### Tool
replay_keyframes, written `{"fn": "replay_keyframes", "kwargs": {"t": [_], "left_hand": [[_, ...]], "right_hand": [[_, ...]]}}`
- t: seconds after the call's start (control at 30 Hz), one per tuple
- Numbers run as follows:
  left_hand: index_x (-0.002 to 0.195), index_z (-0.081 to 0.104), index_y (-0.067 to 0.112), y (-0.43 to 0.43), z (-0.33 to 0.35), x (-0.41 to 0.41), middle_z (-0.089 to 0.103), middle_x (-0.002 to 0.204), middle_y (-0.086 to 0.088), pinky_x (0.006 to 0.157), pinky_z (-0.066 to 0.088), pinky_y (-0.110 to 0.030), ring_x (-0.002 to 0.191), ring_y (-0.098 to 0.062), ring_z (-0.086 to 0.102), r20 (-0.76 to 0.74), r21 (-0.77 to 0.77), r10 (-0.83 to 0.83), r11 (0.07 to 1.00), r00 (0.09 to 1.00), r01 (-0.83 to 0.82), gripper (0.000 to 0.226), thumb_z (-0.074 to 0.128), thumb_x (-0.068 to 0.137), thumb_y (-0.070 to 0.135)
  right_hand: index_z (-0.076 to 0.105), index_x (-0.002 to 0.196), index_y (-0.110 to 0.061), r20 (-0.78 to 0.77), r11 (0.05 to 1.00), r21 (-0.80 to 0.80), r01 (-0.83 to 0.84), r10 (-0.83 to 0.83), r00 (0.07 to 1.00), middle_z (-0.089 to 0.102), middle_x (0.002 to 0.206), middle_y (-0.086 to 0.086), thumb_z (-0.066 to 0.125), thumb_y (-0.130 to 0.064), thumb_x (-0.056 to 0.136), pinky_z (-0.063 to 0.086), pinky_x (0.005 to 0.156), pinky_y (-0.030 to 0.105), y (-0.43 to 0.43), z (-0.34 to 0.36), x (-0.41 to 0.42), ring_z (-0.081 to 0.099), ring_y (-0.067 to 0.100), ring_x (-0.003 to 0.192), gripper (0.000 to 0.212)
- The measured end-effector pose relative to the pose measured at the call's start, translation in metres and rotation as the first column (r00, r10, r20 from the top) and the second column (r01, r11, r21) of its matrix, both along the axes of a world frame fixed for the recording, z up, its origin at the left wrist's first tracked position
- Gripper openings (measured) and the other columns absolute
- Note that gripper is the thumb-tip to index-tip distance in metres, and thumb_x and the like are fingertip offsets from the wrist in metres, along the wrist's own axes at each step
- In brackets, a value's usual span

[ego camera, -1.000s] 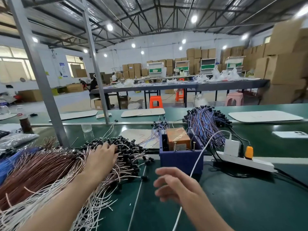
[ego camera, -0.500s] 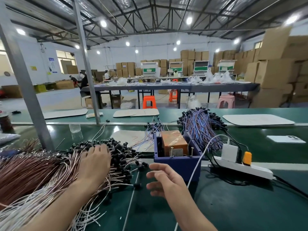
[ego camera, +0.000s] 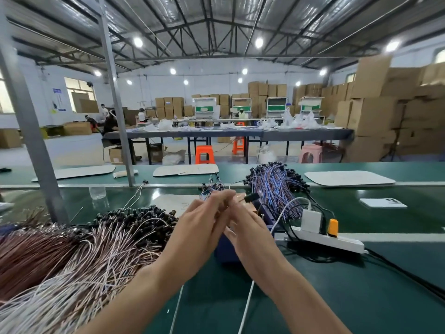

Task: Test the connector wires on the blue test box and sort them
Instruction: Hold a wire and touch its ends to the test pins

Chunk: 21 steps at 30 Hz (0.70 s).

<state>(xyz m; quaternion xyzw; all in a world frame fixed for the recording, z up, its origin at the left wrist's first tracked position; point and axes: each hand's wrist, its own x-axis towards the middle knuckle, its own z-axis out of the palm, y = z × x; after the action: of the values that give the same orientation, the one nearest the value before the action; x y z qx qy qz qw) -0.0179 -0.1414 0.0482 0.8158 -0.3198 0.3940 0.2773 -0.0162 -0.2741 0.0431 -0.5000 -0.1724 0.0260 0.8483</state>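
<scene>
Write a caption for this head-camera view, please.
Left hand and right hand together hold a black-tipped connector wire at the blue plastic test box.

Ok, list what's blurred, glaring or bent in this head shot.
Head view: the left hand and right hand are blurred over the blue test box; ceiling lamps glare and reflect off the green belt; the wide lens tilts the grey post.
</scene>
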Motion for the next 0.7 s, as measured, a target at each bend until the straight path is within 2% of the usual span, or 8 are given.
{"fn": "replay_keyframes", "kwargs": {"t": [0.07,0.17,0.23,0.27,0.4,0.53,0.63,0.7], "left_hand": [[0.141,0.041,0.025,0.003,-0.004,-0.003,0.059,0.096,0.028,0.087,0.041,-0.015,0.089,0.014,0.053,0.003,0.091,0.010,0.996,1.000,-0.011,0.041,0.053,0.102,0.029],[0.138,0.044,0.024,0.023,-0.006,-0.003,0.069,0.087,0.016,0.086,0.041,-0.020,0.082,-0.001,0.056,0.018,0.165,0.107,0.980,0.994,-0.109,0.038,0.052,0.103,0.036],[0.125,0.060,0.022,0.040,-0.003,-0.002,0.072,0.091,0.012,0.086,0.047,-0.025,0.084,-0.004,0.062,0.097,0.288,0.204,0.931,0.974,-0.224,0.028,0.050,0.102,0.033],[0.118,0.066,0.021,0.047,0.001,0.000,0.072,0.092,0.010,0.084,0.052,-0.030,0.084,-0.008,0.065,0.137,0.348,0.250,0.894,0.958,-0.283,0.022,0.057,0.099,0.028],[0.106,0.076,0.014,0.060,0.014,0.005,0.069,0.101,-0.009,0.082,0.058,-0.042,0.094,-0.028,0.064,0.175,0.424,0.468,0.759,0.866,-0.495,0.042,0.090,0.067,0.008],[0.112,0.076,0.017,0.064,0.019,0.000,0.055,0.108,-0.014,0.081,0.055,-0.047,0.098,-0.030,0.049,0.184,0.293,0.577,0.740,0.796,-0.605,0.056,0.093,0.060,0.012],[0.112,0.077,0.014,0.058,0.017,-0.007,0.051,0.107,-0.015,0.069,0.057,-0.046,0.093,-0.028,0.047,0.185,0.265,0.536,0.780,0.824,-0.567,0.062,0.096,0.054,0.004],[0.113,0.076,0.013,0.053,0.014,-0.007,0.055,0.111,-0.015,0.078,0.057,-0.047,0.096,-0.032,0.058,0.160,0.333,0.468,0.803,0.869,-0.494,0.062,0.097,0.055,0.010]], "right_hand": [[0.072,0.118,-0.008,-0.061,0.995,0.086,0.055,-0.050,0.997,0.073,0.123,0.010,0.058,-0.038,0.096,0.039,0.115,0.040,-0.012,0.001,-0.001,0.066,0.018,0.121,0.040],[0.077,0.107,-0.007,-0.100,0.958,0.277,0.070,-0.043,0.994,0.077,0.106,0.013,0.050,-0.028,0.101,0.053,0.101,0.039,-0.037,0.008,-0.005,0.072,0.025,0.109,0.035],[0.081,0.097,-0.008,-0.111,0.913,0.404,0.049,-0.004,0.994,0.068,0.074,0.006,0.059,-0.024,0.094,0.061,0.085,0.038,-0.052,0.011,-0.007,0.072,0.022,0.078,0.027],[0.081,0.094,-0.011,-0.119,0.901,0.431,0.046,0.006,0.993,0.054,0.063,0.000,0.062,-0.022,0.092,0.062,0.076,0.035,-0.057,0.012,-0.008,0.061,0.016,0.062,0.023],[0.078,0.095,-0.020,-0.152,0.930,0.365,0.037,0.020,0.988,0.024,0.051,-0.007,0.061,-0.026,0.094,0.033,0.039,0.021,-0.067,0.001,-0.013,0.024,0.007,0.039,0.019],[0.075,0.100,-0.018,-0.205,0.965,0.254,0.061,-0.008,0.979,0.020,0.053,-0.005,0.066,-0.036,0.089,0.021,0.031,0.021,-0.079,-0.016,-0.015,0.018,0.006,0.035,0.023],[0.076,0.091,-0.013,-0.327,0.971,0.222,0.092,-0.015,0.945,0.021,0.050,-0.004,0.062,-0.039,0.091,0.016,0.030,0.018,-0.077,-0.033,-0.012,0.016,0.006,0.033,0.029],[0.072,0.099,-0.007,-0.370,0.985,0.140,0.101,-0.043,0.928,0.025,0.051,-0.003,0.053,-0.039,0.098,0.016,0.030,0.016,-0.071,-0.043,-0.010,0.017,0.007,0.033,0.036]]}}
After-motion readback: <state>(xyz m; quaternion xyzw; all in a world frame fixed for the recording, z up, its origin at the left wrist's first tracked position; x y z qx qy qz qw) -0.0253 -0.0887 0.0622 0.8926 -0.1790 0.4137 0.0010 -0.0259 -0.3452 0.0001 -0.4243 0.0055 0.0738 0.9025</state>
